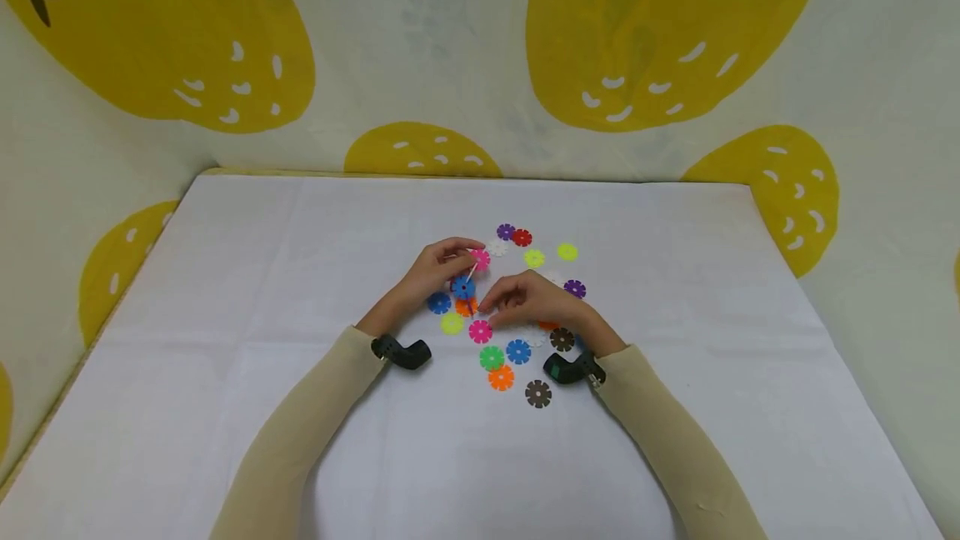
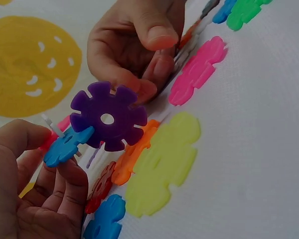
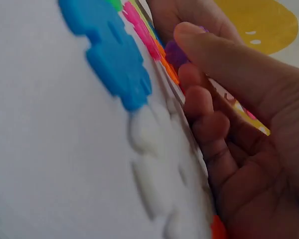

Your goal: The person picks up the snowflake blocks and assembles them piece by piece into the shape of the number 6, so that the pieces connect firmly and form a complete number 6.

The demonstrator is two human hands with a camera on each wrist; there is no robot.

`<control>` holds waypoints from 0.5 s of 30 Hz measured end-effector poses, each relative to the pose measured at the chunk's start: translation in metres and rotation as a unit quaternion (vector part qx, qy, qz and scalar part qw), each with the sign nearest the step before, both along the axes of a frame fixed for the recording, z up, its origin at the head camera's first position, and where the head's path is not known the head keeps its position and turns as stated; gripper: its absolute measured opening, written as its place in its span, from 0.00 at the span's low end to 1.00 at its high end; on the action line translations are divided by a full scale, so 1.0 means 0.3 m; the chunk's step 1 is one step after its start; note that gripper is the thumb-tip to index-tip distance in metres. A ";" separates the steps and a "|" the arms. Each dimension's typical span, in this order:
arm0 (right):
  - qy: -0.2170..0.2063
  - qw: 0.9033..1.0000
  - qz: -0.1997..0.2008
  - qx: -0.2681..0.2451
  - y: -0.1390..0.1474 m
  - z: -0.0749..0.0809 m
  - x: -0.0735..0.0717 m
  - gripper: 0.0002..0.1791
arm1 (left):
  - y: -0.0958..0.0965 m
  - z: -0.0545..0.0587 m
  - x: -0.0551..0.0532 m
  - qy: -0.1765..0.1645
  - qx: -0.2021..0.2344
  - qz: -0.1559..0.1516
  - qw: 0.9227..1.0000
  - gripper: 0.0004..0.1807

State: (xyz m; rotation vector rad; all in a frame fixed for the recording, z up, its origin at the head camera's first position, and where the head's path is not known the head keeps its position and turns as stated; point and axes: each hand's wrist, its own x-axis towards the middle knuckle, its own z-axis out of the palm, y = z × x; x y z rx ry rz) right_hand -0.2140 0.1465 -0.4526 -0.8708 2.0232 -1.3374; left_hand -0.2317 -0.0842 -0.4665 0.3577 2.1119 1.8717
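Observation:
My left hand [image 1: 431,273] pinches a joined cluster of notched, flower-shaped plastic discs. In it are a pink disc [image 1: 482,259], a white one seen edge-on, a blue disc [image 2: 67,147] and a purple disc [image 2: 127,117] slotted into the blue one. My right hand [image 1: 536,298] is just right of the cluster, its fingers loosely bent. In the left wrist view its fingertips [image 2: 147,89] are right at the purple disc's edge, while the thumb stands apart from it. In the right wrist view the thumb overlaps the purple disc.
Several loose discs lie on the white tablecloth [image 1: 360,457] around the hands. Near the cluster are a yellow disc [image 1: 452,323], a pink disc [image 1: 481,332] and a blue disc [image 1: 438,302]. A brown disc [image 1: 538,394] lies nearest the front. Behind the table hangs a patterned cloth [image 1: 450,65].

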 end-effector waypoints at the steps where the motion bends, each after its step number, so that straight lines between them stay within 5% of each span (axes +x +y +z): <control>1: 0.014 1.000 0.009 0.000 -0.003 0.001 0.002 0.12 | 0.000 0.001 0.001 -0.003 0.001 0.000 1.000 0.18; 15: 0.095 0.992 0.040 0.071 -0.032 0.014 0.031 0.16 | 0.004 0.007 0.009 -0.025 -0.007 0.005 1.000 0.18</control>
